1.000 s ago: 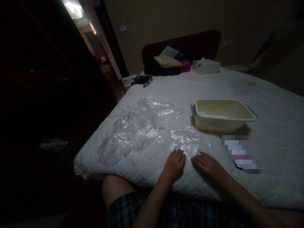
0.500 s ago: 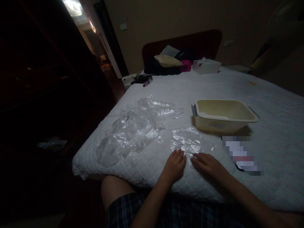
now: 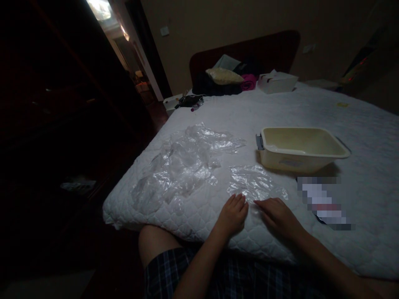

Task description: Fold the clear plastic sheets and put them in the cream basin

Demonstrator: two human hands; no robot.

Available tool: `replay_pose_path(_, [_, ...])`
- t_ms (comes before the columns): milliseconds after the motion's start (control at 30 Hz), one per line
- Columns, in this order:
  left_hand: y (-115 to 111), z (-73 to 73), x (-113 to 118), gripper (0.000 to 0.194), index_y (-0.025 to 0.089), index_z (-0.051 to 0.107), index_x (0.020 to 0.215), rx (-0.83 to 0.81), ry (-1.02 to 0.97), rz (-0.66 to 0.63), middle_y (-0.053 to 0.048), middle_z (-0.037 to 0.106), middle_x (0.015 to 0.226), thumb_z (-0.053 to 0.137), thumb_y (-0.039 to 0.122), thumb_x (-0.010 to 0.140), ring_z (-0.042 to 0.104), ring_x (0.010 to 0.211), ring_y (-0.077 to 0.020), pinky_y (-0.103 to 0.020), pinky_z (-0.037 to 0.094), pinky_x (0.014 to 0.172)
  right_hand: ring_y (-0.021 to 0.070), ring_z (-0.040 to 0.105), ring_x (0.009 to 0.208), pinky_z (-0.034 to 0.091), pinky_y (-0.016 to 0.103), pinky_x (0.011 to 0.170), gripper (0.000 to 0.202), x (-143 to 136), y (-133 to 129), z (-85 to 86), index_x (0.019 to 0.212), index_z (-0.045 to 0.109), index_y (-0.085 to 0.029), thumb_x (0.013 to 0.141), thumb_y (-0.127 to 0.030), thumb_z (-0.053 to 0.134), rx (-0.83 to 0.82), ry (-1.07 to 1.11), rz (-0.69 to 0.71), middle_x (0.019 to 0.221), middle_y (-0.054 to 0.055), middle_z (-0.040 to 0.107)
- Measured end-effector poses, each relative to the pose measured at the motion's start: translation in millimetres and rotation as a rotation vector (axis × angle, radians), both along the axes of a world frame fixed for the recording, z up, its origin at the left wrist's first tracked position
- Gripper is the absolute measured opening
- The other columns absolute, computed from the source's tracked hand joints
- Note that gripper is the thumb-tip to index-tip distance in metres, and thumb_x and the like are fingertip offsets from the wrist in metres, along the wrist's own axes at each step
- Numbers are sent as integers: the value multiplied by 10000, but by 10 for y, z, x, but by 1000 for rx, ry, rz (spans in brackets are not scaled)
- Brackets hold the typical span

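A small clear plastic bag (image 3: 254, 180) lies flat on the white quilted bed. My left hand (image 3: 234, 214) rests at its near left edge, palm down, with its fingers stretched out. At the near right edge of the bag is my right hand (image 3: 276, 214), its fingers extended and pointing left over the plastic. A short gap separates the two hands. To the left, a larger heap of crumpled clear plastic (image 3: 183, 166) spreads over the bed, untouched by either hand.
A cream plastic basin (image 3: 305, 160) with grey handles stands on the bed (image 3: 368, 199) at the right. Nearer lies a blurred flat item (image 3: 326, 203). Toward the headboard (image 3: 246, 52) are a white box (image 3: 277, 82), a pillow (image 3: 223, 77) and dark clothes.
The whole view has shifted slightly, moving the scene right. My right hand's fingers have changed pose a little above the plastic, while my left hand stays in nearly the same place.
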State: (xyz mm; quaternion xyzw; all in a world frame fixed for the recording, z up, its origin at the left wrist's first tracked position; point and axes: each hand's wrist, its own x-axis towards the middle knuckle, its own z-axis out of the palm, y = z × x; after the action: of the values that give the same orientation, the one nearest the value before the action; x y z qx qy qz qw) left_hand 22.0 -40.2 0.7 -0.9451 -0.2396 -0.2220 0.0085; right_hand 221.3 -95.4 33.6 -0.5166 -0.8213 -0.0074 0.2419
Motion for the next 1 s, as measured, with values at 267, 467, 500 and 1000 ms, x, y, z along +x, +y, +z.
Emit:
replay_pose_path(267, [-4,33,-4,383,99,515,1163,-2,25,-1,-148,522,1246,437,139,791,385,1252,-257,-460,325,1036,211,617,788,434,357,741,249,-96,106,46,955,623,-165,869,-276,417,-11,135,-241,860,89,683])
replay_pose_path(467, [-15,42,-5,367,95,514,1158,8,45,8,-146,514,1256,438,148,802,390,1247,-254,-445,315,1046,216,606,741,402,367,748,236,-147,218,34,994,588,-132,858,-256,440,-2,86,-354,782,78,668])
replay_pose_path(500, [-15,41,-5,363,93,515,1154,11,40,7,-147,515,1254,434,150,805,391,1247,-256,-445,313,1047,214,603,727,400,364,747,245,-157,236,27,1017,571,-124,857,-257,443,-14,87,-380,754,71,660])
replay_pose_path(1000, [-12,24,-8,361,95,511,1166,33,48,2,-145,508,1271,420,162,824,376,1262,-249,-446,319,1047,196,572,812,428,305,713,226,-234,433,169,945,594,-168,835,-158,396,-57,86,-196,881,88,622])
